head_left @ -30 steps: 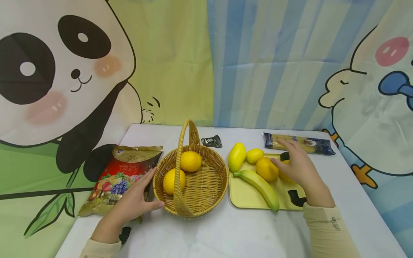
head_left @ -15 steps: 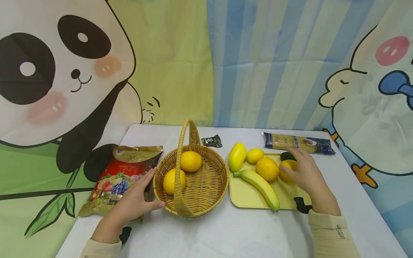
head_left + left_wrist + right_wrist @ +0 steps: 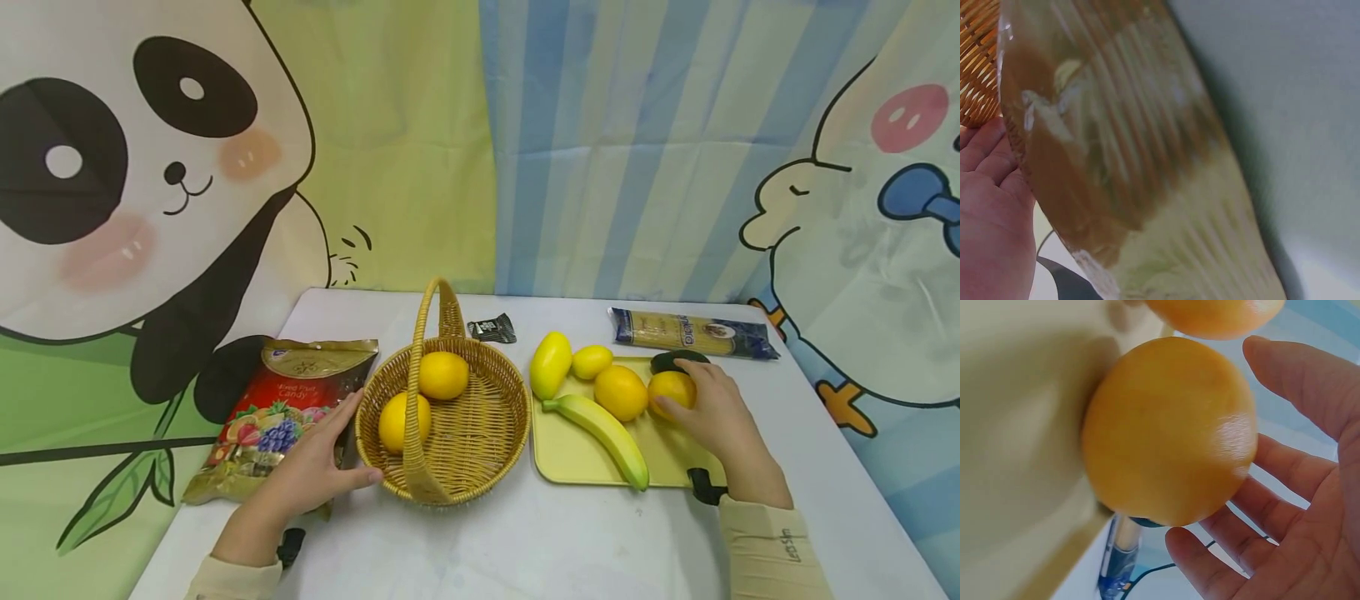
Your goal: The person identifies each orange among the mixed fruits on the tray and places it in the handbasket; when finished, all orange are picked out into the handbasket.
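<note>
My left hand point(image 3: 318, 471) rests its straight fingers along the left side of a round wicker basket point(image 3: 480, 450), its thumb at the front rim. Two oranges point(image 3: 443, 376) lie in the basket. On a pale yellow tray point(image 3: 570, 462), my right hand point(image 3: 720, 412) cups loosely round another orange point(image 3: 1169, 431). In the right wrist view its fingers lie spread along one side of that fruit, while the thumb stands apart from it. A second orange point(image 3: 621, 393), a banana point(image 3: 603, 433), a mango-like yellow fruit point(image 3: 551, 365), a small lemon point(image 3: 592, 362) and a dark green avocado-like fruit point(image 3: 667, 362) share the tray.
A red and gold candy bag point(image 3: 300, 392) lies left of the basket, partly under my left forearm; its crimped end fills the left wrist view. Behind the basket is a small black wrapped packet point(image 3: 492, 328). A pasta packet point(image 3: 693, 333) lies behind the tray.
My right hand has moved right and lowered from above the tray's oranges to the right-hand one, bringing it and the dark green fruit more into sight. My left hand and the basket have stayed put.
</note>
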Tool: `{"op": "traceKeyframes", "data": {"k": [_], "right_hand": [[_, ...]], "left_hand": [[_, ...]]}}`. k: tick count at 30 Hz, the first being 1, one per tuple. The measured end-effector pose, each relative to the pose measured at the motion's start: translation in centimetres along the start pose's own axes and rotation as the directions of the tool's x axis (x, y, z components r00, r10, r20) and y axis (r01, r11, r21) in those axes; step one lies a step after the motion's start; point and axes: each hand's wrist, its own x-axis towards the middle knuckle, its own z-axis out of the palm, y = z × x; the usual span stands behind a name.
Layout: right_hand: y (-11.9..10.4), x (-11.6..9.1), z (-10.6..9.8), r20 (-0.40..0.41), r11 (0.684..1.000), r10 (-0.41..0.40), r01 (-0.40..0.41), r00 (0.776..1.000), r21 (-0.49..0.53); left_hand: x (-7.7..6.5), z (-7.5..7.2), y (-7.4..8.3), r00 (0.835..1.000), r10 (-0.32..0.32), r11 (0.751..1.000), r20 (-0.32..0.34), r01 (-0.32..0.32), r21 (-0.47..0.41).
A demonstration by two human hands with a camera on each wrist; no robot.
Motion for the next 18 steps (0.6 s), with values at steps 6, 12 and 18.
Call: {"op": "traceKeyframes", "data": {"k": [6, 12, 18], "right_hand": [[0.7, 0.0, 0.4, 0.016, 1.000, 0.029, -0.029, 0.999, -0.003], [1.1, -0.2, 1.0, -0.005, 0.999, 0.046, -0.046, 0.999, 0.021], [1.2, -0.4, 1.3, -0.004, 0.995, 0.084, -0.084, 0.996, 0.046]], "left_hand": [[0.0, 0.0, 0.0, 1.000, 0.003, 1.000, 0.001, -0.003, -0.004], [0.0, 0.0, 0.0, 1.000, -0.003, 1.000, 0.002, 0.003, -0.006], [0.0, 0.0, 0.0, 1.000, -0.005, 1.000, 0.001, 0.005, -0.007]]}}
